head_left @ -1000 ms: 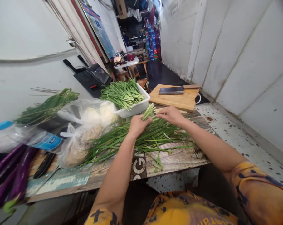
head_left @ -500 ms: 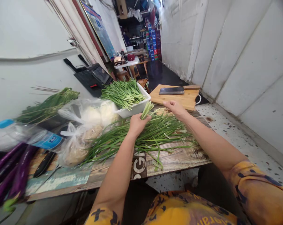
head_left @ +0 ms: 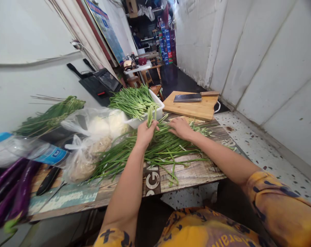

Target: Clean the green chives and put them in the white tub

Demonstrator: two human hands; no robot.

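Note:
My left hand (head_left: 145,132) is closed around a small bunch of garlic chives (head_left: 150,115), their pale ends pointing up past the thumb. Beneath both hands, a loose heap of long green chives (head_left: 129,151) spreads over the wood-patterned table. My right hand (head_left: 181,128) rests on the right part of this heap, palm down, its fingers apart and touching the stems. Just behind the left hand stands a white plastic basket (head_left: 159,111) piled with neatly laid chives (head_left: 132,101).
A cleaver (head_left: 187,97) lies on a wooden cutting board (head_left: 188,109) at the back right. Leftward are plastic bags (head_left: 80,164), a large bottle (head_left: 49,154), purple eggplants (head_left: 24,185), a black-handled knife (head_left: 48,180) and another bundle of greens (head_left: 52,115). The table's front edge (head_left: 186,188) runs near my body.
My right hand has come down and left from beside the cutting board onto the heap. My left hand has shifted slightly left, its bunch now more upright.

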